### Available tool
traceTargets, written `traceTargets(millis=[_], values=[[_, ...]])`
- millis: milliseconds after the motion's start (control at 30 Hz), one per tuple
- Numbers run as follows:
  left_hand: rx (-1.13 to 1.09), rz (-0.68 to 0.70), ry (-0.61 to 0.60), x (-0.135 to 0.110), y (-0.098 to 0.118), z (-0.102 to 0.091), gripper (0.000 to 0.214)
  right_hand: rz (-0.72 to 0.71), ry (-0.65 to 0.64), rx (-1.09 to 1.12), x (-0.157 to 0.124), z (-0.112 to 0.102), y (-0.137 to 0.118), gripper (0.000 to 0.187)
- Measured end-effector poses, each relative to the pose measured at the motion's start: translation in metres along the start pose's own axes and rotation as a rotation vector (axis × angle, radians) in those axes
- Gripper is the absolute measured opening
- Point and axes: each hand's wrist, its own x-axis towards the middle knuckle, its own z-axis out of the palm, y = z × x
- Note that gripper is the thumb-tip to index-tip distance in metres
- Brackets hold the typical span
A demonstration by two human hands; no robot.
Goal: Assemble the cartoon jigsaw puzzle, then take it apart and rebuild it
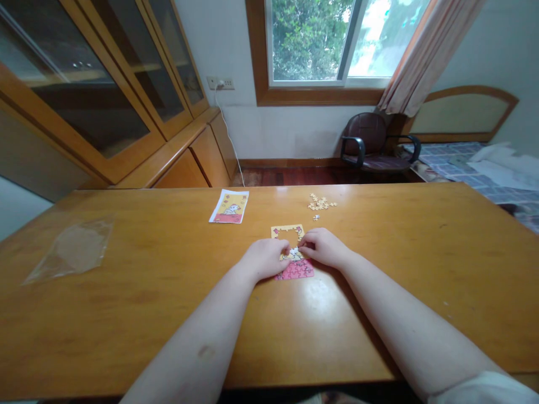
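A partly assembled jigsaw puzzle (295,270) lies on the table, pink at the bottom with a yellow border above. Bare table shows through a gap in its upper middle. My left hand (266,258) rests over the puzzle's left edge, thumb and curled forefinger apart, covering part of it. From the right, my right hand (323,247) reaches in with fingertips pinched at the border of the gap, seemingly on a small puzzle piece that the fingers mostly hide. One loose piece (316,217) lies just beyond this hand.
Farther back sits a pile of loose puzzle pieces (320,203), several face down. A picture card (230,206) of a white animal lies back left. A clear plastic bag (80,247) is on the left of the wooden table (168,325). Beyond stand a cabinet (138,163) and a chair (370,140).
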Motion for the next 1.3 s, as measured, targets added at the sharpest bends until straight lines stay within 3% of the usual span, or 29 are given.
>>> traceTargets(millis=[467,1300], values=[[-0.003,-0.108,0.059,0.0021,-0.0059,-0.0011,0.018,0.002,-0.001,0.015,0.0001,-0.003,-0.0029,0.01],[-0.007,-0.129,0.059,0.0049,-0.0089,0.0036,0.022,-0.025,0.014,0.023,0.0007,0.0022,0.0027,0.009]])
